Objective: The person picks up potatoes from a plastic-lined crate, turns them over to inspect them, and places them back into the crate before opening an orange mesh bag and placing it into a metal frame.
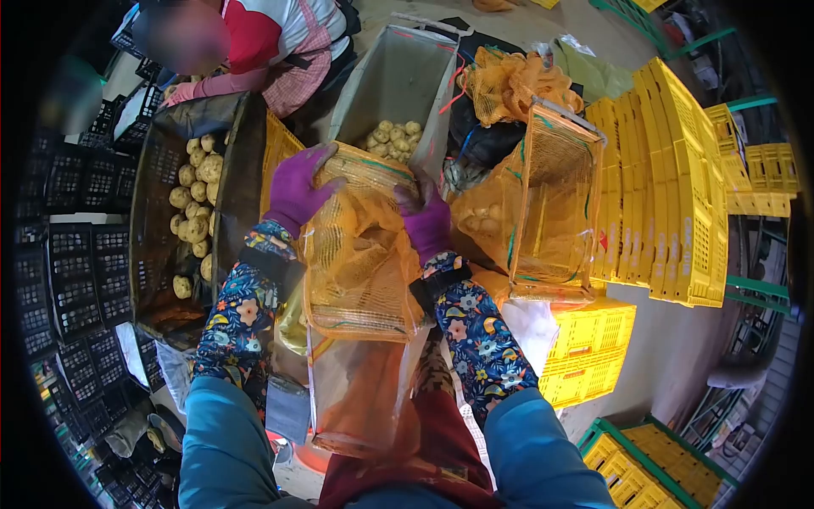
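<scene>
We found the fingers of the left hand (297,191) bent over the far left corner of the squared mouth of the orange mesh bag (360,254), thumb apart and lying on the netting. The right hand (424,216) gripped the far right corner; its fingertips were partly hidden. In our judgement the two hands held opposite corners so that the far edge stayed taut and the mouth square. The bag stood directly before the wearer's body, between both forearms; we could not tell what lay among its folds.

Just beyond that far edge stood the grey bin (354,93), its potatoes (394,136) gathered at the near end, probably for short reach. A second mesh bag (555,216) stood to the right, its mouth stretched square, with potatoes behind its netting.

To the left, the wall of the dark bin (242,161) limited sideways room, and a co-worker (297,55) occupied its far end. Stacked yellow crates (670,187) bounded the far right. We noted the most room for moving over the floor (670,331) beyond the lower crates at right
</scene>
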`<state>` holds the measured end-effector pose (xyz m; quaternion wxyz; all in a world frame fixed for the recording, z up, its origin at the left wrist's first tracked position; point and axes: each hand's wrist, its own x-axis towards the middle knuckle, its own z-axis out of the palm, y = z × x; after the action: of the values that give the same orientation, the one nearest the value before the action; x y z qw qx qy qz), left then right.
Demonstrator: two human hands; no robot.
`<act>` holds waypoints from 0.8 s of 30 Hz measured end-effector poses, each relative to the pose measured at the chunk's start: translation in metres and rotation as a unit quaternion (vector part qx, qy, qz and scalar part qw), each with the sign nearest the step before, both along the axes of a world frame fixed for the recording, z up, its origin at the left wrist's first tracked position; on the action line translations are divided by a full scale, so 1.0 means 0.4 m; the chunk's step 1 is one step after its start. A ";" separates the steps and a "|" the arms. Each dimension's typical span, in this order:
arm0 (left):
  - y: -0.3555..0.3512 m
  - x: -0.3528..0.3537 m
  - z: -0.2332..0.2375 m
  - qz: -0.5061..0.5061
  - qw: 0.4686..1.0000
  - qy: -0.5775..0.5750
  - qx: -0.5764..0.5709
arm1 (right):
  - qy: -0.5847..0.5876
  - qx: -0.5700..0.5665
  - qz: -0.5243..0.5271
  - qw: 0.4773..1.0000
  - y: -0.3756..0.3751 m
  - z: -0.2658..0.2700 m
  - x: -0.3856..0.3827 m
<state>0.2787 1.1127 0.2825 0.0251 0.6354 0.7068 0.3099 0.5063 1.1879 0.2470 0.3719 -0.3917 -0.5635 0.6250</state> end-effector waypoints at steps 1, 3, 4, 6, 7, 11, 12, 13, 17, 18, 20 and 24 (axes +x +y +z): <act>0.004 0.000 0.001 0.003 1.000 -0.001 -0.012 | -0.020 0.022 -0.003 1.000 0.002 -0.004 0.001; 0.008 -0.002 0.001 0.008 0.999 -0.007 -0.042 | -0.063 0.061 -0.009 0.996 0.001 -0.017 0.004; 0.012 -0.017 -0.007 0.012 0.999 0.006 -0.050 | -0.068 0.070 -0.007 0.995 0.000 -0.023 -0.002; 0.035 -0.039 -0.044 -0.006 0.998 0.018 -0.065 | -0.096 0.089 -0.027 0.991 0.002 -0.046 -0.002; 0.042 -0.025 -0.022 0.011 0.993 0.003 -0.115 | -0.097 0.111 -0.030 0.989 0.002 -0.051 0.002; 0.111 -0.082 -0.079 0.022 0.975 0.018 -0.219 | -0.092 0.150 -0.049 0.983 0.012 -0.062 -0.031; 0.127 -0.085 -0.068 0.040 0.970 0.051 -0.235 | -0.089 0.161 -0.061 0.981 0.020 -0.068 -0.041; 0.133 -0.105 -0.090 0.027 0.971 0.030 -0.236 | -0.105 0.162 -0.048 0.980 0.029 -0.058 -0.030; 0.096 -0.117 -0.151 -0.004 0.977 -0.032 -0.209 | -0.186 0.182 -0.049 0.964 -0.046 0.021 0.096; 0.082 -0.122 -0.152 -0.007 0.979 -0.050 -0.195 | -0.177 0.208 -0.039 0.961 -0.081 0.113 0.186; 0.094 -0.104 -0.109 0.007 0.974 -0.040 -0.222 | -0.234 0.289 -0.108 0.922 -0.158 0.204 0.385; 0.095 -0.097 -0.126 0.018 0.971 -0.021 -0.236 | -0.535 0.223 -0.213 0.787 -0.326 0.173 0.785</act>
<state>0.2399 1.1508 0.2320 0.1834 0.5923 0.7705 0.1481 0.8202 1.0577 0.3162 0.2115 -0.6797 -0.6980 0.0775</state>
